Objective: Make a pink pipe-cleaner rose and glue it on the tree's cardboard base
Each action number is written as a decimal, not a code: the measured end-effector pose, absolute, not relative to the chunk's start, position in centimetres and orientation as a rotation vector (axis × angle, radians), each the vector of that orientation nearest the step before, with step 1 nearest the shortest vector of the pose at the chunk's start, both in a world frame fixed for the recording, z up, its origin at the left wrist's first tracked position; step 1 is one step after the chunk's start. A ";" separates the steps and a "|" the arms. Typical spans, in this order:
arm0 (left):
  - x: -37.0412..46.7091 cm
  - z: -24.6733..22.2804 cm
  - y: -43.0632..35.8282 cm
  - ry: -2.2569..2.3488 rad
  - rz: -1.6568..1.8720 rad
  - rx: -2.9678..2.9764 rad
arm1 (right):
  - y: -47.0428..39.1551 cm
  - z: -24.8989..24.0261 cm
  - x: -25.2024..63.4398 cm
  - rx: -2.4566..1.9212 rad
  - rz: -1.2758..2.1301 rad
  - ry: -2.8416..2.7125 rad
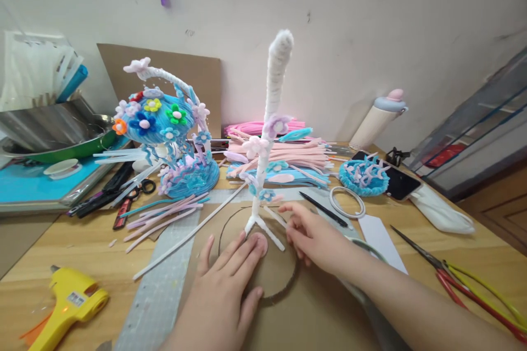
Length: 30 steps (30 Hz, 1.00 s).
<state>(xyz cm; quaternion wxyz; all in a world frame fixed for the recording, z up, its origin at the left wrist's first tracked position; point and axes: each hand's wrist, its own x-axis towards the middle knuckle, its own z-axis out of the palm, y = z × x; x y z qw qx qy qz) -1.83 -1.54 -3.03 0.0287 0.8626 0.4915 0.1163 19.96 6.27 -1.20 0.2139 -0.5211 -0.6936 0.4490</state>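
left hand (225,284): lying palm-down in front of white stem (275,85), fingers resting wide apart
right hand (310,237): sitting curled right of white stem, can't tell its grip

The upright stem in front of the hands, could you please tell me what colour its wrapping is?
The stem's wrapping is white, seen best in the head view.

On the desk (24,263): stem (276,85) on cardboard sheet (313,318), centre; pipe-cleaner bundles (302,152) behind; glue gun (72,301), near left; scissors (443,271), right; bottle (374,123), rear right.
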 end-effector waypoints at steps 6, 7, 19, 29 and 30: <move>-2.0 -2.7 -1.4 1.495 0.375 2.626 | 0.3 -1.7 19.2 -1.403 1.871 -1.326; -1.9 -2.6 -1.3 1.498 0.379 2.607 | -0.6 -2.1 19.0 -1.367 1.906 -1.247; -1.7 -2.5 -0.9 1.514 0.384 2.502 | -3.7 -3.9 14.8 -1.318 1.880 -0.798; -1.9 -2.4 -1.3 1.492 0.462 2.486 | -5.5 -2.3 12.7 -1.406 1.786 -0.450; -1.9 -2.5 -1.3 1.489 0.470 2.496 | -5.6 -2.3 12.6 -1.402 1.799 -0.418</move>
